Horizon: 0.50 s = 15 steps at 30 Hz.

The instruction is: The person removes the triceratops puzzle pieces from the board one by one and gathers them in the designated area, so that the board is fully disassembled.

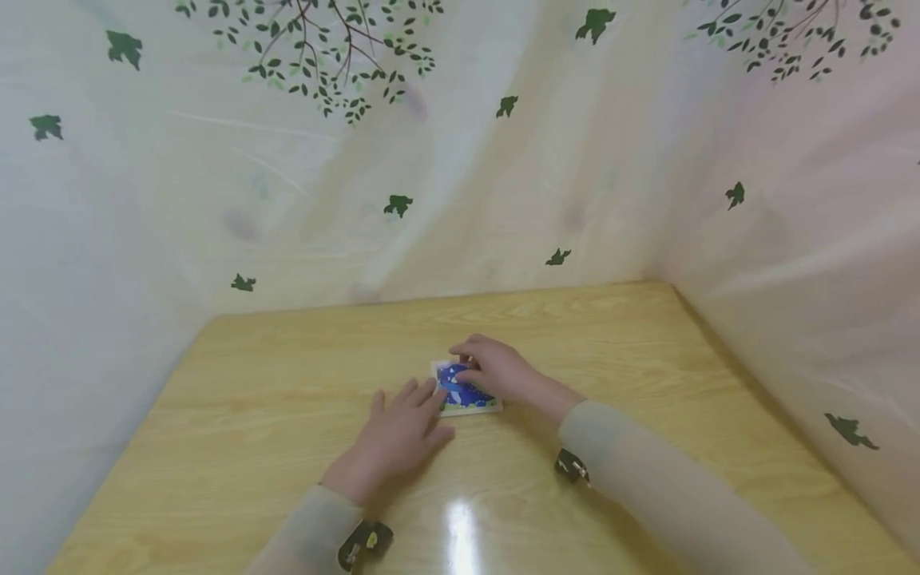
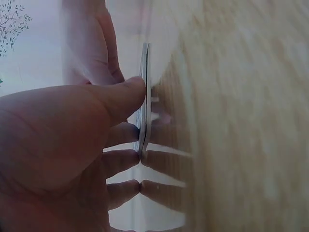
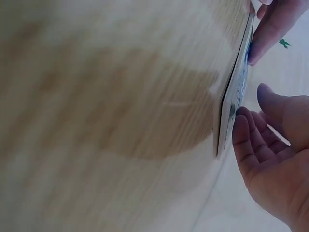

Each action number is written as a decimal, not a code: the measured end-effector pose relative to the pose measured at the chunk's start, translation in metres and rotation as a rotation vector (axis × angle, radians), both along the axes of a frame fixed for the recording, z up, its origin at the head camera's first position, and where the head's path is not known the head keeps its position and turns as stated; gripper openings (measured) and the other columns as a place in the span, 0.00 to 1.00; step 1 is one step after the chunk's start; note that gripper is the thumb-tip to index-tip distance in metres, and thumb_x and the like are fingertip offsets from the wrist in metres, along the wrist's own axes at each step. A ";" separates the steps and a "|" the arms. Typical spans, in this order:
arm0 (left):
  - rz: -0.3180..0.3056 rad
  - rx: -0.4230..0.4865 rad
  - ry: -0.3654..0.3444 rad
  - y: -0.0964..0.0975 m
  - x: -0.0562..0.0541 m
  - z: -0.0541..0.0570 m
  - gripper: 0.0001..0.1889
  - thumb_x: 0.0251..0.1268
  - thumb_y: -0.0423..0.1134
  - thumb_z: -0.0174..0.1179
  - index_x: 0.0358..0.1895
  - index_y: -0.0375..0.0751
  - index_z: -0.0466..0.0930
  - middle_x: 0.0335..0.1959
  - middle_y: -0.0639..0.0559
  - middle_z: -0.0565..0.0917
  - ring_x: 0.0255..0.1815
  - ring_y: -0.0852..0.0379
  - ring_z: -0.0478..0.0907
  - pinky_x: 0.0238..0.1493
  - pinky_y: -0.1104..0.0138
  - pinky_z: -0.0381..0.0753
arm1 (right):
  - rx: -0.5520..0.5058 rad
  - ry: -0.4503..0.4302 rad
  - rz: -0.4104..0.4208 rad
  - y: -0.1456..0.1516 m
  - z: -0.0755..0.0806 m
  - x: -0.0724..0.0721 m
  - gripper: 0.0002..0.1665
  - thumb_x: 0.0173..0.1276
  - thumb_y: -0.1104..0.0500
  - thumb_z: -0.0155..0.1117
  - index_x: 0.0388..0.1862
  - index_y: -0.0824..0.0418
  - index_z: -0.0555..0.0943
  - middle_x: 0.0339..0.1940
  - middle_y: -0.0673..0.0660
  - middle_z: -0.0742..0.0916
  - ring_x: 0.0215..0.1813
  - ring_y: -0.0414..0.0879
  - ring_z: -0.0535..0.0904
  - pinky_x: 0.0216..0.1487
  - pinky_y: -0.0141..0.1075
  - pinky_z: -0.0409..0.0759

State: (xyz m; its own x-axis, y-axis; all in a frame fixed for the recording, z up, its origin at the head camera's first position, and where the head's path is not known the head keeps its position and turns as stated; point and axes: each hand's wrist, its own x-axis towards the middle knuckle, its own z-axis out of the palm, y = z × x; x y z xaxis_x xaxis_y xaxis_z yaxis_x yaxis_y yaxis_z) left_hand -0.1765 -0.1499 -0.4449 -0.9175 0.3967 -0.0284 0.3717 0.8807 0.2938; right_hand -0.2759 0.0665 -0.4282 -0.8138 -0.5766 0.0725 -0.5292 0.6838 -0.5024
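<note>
A small flat picture board [image 1: 462,396], blue and green inside a pale border, lies on the wooden table. My left hand [image 1: 398,434] rests at its left side with fingers spread and fairly straight. In the left wrist view the left thumb [image 2: 128,94] is right at the edge of the board [image 2: 147,72], and the fingertips reach the tabletop. Over the board's right part is my right hand [image 1: 501,369], hiding some of the picture. The right wrist view has that hand's fingers [image 3: 245,140] loosely bent close to the board's face, the thumb apart and nothing visible between them.
The light wooden table [image 1: 273,399] has its back edge against a pale cloth [image 1: 323,239] printed with leaves and branches. The cloth also runs along both sides. Dark devices are strapped at the left wrist [image 1: 364,545] and right wrist [image 1: 572,465].
</note>
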 end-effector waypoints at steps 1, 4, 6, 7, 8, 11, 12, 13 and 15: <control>0.001 -0.005 0.000 0.000 0.000 0.000 0.35 0.88 0.60 0.53 0.86 0.43 0.68 0.88 0.42 0.63 0.88 0.33 0.57 0.79 0.21 0.46 | 0.003 0.001 0.004 -0.002 -0.001 -0.001 0.29 0.80 0.58 0.73 0.76 0.63 0.81 0.55 0.55 0.87 0.55 0.48 0.85 0.63 0.45 0.87; 0.012 0.001 0.005 -0.001 -0.002 -0.001 0.34 0.88 0.57 0.55 0.85 0.42 0.68 0.87 0.43 0.65 0.87 0.34 0.59 0.80 0.23 0.48 | 0.023 -0.009 0.000 -0.008 -0.004 -0.004 0.27 0.80 0.57 0.74 0.74 0.61 0.83 0.55 0.55 0.87 0.53 0.46 0.85 0.61 0.43 0.86; 0.016 -0.004 0.012 -0.001 -0.003 -0.001 0.33 0.88 0.55 0.56 0.85 0.42 0.69 0.87 0.44 0.66 0.87 0.35 0.60 0.81 0.23 0.50 | 0.041 -0.016 -0.013 -0.010 -0.005 -0.006 0.26 0.80 0.56 0.74 0.73 0.59 0.84 0.53 0.54 0.86 0.51 0.45 0.84 0.59 0.42 0.86; 0.019 -0.012 0.012 -0.002 -0.004 -0.001 0.34 0.88 0.55 0.56 0.85 0.42 0.68 0.87 0.45 0.66 0.87 0.36 0.60 0.81 0.24 0.50 | 0.050 -0.020 -0.018 -0.011 -0.006 -0.007 0.26 0.80 0.55 0.74 0.72 0.59 0.85 0.53 0.53 0.86 0.50 0.45 0.83 0.58 0.42 0.86; 0.017 -0.014 0.014 -0.002 -0.005 0.000 0.34 0.88 0.55 0.57 0.85 0.42 0.68 0.87 0.45 0.66 0.87 0.36 0.60 0.81 0.24 0.50 | 0.059 -0.021 -0.020 -0.012 -0.006 -0.008 0.25 0.80 0.55 0.74 0.72 0.58 0.85 0.52 0.53 0.86 0.49 0.44 0.83 0.57 0.42 0.86; 0.009 -0.040 0.010 -0.002 -0.006 0.000 0.35 0.87 0.55 0.56 0.86 0.41 0.67 0.88 0.45 0.65 0.88 0.36 0.59 0.81 0.24 0.51 | 0.078 -0.032 -0.025 -0.013 -0.005 -0.010 0.24 0.79 0.54 0.74 0.70 0.56 0.86 0.51 0.52 0.85 0.48 0.44 0.82 0.56 0.42 0.86; 0.006 -0.044 0.009 -0.003 -0.006 0.000 0.35 0.88 0.55 0.56 0.86 0.41 0.66 0.88 0.44 0.64 0.88 0.36 0.59 0.81 0.24 0.51 | 0.080 -0.040 -0.028 -0.014 -0.005 -0.010 0.23 0.79 0.54 0.74 0.70 0.55 0.87 0.51 0.52 0.85 0.48 0.44 0.82 0.56 0.42 0.86; 0.004 -0.052 0.006 -0.003 -0.005 -0.001 0.35 0.88 0.56 0.55 0.86 0.41 0.66 0.88 0.45 0.64 0.88 0.36 0.58 0.81 0.24 0.50 | 0.083 -0.046 -0.032 -0.014 -0.005 -0.010 0.23 0.79 0.54 0.75 0.69 0.55 0.87 0.52 0.52 0.86 0.49 0.44 0.82 0.56 0.43 0.86; 0.003 -0.061 0.005 -0.002 -0.004 -0.002 0.35 0.88 0.57 0.54 0.87 0.41 0.65 0.88 0.45 0.63 0.88 0.36 0.58 0.81 0.25 0.50 | 0.083 -0.061 -0.043 -0.015 -0.005 -0.009 0.22 0.79 0.54 0.75 0.69 0.54 0.88 0.54 0.52 0.86 0.51 0.45 0.83 0.59 0.43 0.86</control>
State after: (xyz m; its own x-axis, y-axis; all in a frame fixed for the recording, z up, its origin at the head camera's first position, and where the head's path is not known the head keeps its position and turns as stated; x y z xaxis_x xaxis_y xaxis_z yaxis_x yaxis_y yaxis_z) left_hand -0.1808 -0.1524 -0.4472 -0.9188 0.3919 -0.0479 0.3707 0.8979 0.2374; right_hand -0.2854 0.0514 -0.4331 -0.8395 -0.5428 -0.0249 -0.4683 0.7460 -0.4734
